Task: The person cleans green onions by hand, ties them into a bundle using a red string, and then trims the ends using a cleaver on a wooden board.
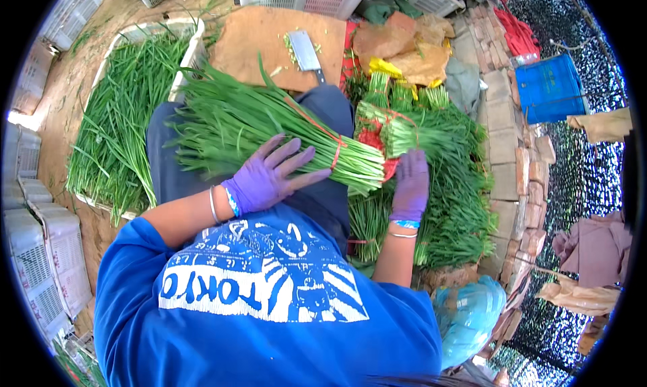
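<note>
A thick bundle of green chives (pixel 242 127), tied with a red band, lies across my lap. My left hand (pixel 269 175), in a purple glove, rests flat on the bundle near its cut ends, fingers spread. My right hand (pixel 411 185), also gloved in purple, presses on a pile of tied chive bundles (pixel 438 158) stacked on the ground to my right. A cleaver (pixel 306 51) lies on a wooden cutting board (pixel 263 40) in front of my knees.
A white crate of loose chives (pixel 121 111) stands at my left. Empty plastic crates (pixel 47 252) line the left edge and the back. A brick ledge (pixel 515 165), a blue container (pixel 549 87) and a blue plastic bag (pixel 468 313) are on the right.
</note>
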Motion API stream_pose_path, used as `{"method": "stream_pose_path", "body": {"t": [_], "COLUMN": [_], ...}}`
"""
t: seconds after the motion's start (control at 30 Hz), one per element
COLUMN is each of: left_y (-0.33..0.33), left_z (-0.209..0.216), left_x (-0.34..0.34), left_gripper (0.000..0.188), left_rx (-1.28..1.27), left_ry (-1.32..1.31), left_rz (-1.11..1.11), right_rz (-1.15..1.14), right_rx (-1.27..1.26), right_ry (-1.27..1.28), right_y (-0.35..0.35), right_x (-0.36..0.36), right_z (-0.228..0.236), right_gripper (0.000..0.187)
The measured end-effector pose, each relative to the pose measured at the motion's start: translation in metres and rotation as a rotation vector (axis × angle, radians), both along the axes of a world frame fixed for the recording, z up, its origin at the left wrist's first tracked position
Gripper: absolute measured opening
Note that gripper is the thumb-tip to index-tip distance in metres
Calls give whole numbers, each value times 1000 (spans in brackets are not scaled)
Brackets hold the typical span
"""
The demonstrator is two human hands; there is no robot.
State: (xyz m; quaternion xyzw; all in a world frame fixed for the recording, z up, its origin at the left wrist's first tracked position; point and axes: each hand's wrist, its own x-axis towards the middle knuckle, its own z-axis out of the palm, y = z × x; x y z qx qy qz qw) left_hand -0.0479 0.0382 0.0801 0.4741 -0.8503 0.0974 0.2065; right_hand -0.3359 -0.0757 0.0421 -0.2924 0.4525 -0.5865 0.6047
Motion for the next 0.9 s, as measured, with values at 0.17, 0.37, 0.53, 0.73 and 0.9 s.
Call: {"method": "stream_pose_path", "body": {"t": [0.17,0.37,0.53,0.73,0.9], "left_y": [11,20,19,19,-28], "left_z": [-11,-16,-17,7,45], "left_x": [11,-5,-7,-2,-10], "left_gripper": [71,49,39,46,81], "left_rx": [261,75,-44,18,217], "left_ry": [151,52,57,40,228], "left_rz": [15,-41,-62,-62,104], "right_rz": [-276,419,683,438,436], "right_rx": [-264,-1035,-783,-199,-409], "right_ry": [172,1399,1249,224,515], "right_y": [32,32,26,32,41], "right_x": [28,135,150,140,128], "right_z": [61,100,66,79,66], "right_gripper": [28,40,33,35,35]}}
